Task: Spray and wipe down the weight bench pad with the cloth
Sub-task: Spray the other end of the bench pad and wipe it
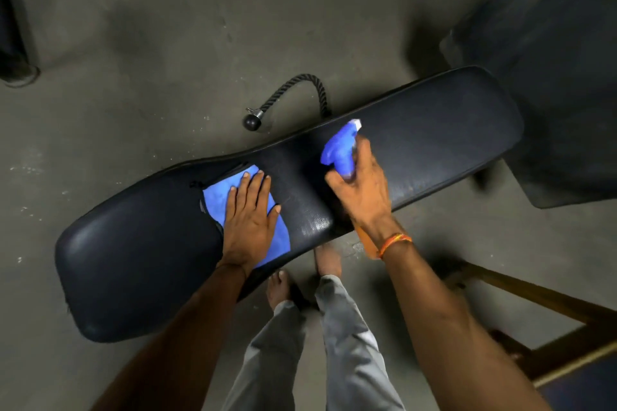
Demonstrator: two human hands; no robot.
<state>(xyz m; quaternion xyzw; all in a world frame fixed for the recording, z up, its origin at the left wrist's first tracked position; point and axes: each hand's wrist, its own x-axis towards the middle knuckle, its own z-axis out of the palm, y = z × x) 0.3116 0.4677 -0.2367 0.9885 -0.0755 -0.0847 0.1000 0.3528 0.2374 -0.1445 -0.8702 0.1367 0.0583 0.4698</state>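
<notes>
The black weight bench pad [427,130] runs diagonally from lower left to upper right. A blue cloth [217,198] lies flat on its middle-left part. My left hand [248,220] presses on the cloth with straight, spread fingers. My right hand [362,187] grips a spray bottle [340,147] with a blue trigger head above the pad's centre, nozzle pointing toward the pad's far right half. The bottle's orange body shows below my wrist. The bottle and hand are blurred.
A black rope handle [293,97] with a ball end lies on the grey floor behind the bench. A dark padded seat [551,60] stands at the right. A wooden frame [534,304] is at lower right. My bare feet [280,287] stand by the near edge.
</notes>
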